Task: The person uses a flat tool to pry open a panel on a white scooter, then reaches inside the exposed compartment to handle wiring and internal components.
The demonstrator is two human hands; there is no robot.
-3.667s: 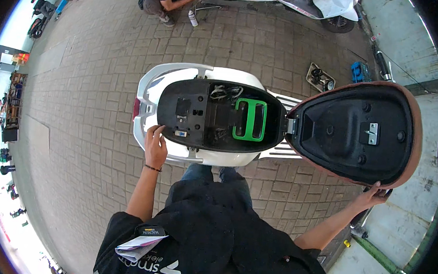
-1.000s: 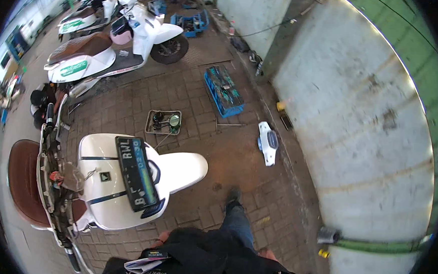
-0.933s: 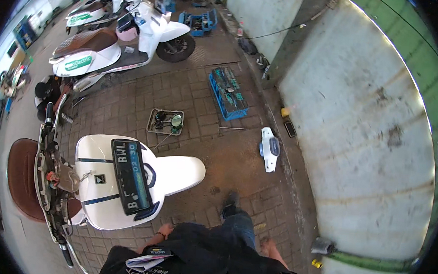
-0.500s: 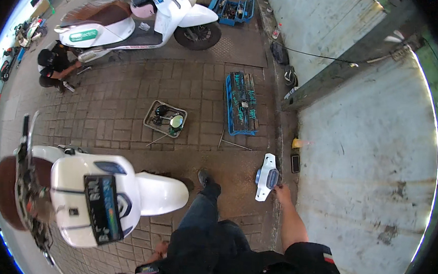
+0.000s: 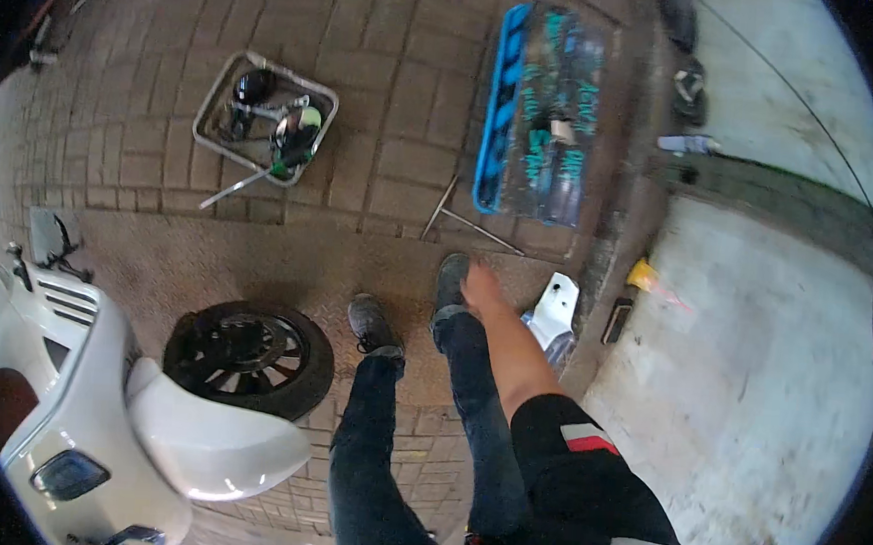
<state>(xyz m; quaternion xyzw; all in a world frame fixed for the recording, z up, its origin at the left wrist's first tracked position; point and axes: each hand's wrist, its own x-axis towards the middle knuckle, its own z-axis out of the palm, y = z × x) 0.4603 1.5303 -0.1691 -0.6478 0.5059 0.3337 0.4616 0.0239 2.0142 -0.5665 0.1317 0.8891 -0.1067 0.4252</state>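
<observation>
1. Right hand [image 5: 481, 287] of the crouching person has crossed, within half a second, from the right side of a white scooter handlebar cover [image 5: 556, 305] to its left; the cover lies on the ground [image 5: 399, 155], its long axis running away from the body.
2. Just beyond that hand rests a steel T-handle wrench [image 5: 482, 232], its shaft slanting from far left to near right, crossbar at the left end.
3. Blur veils the fingers, leaving it impossible to tell whether they are spread or pinching anything; the left hand is out of view, making the right the nearer one seen.
4. Farther off, beyond the wrench, sits a blue-sided toolbox [image 5: 547, 99].
</observation>
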